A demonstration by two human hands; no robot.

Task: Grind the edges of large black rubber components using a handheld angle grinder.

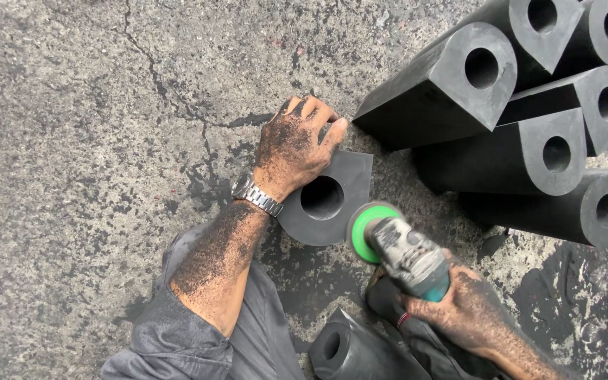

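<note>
A black D-shaped rubber block with a round hole stands on end on the concrete floor. My left hand, dusted black and wearing a metal wristwatch, presses on its top left part. My right hand grips an angle grinder with a teal body. Its green disc touches the block's lower right edge.
Several long black rubber blocks with round holes lie stacked at the upper right. Another rubber piece lies at the bottom between my arms. The concrete floor is cracked and stained with black dust.
</note>
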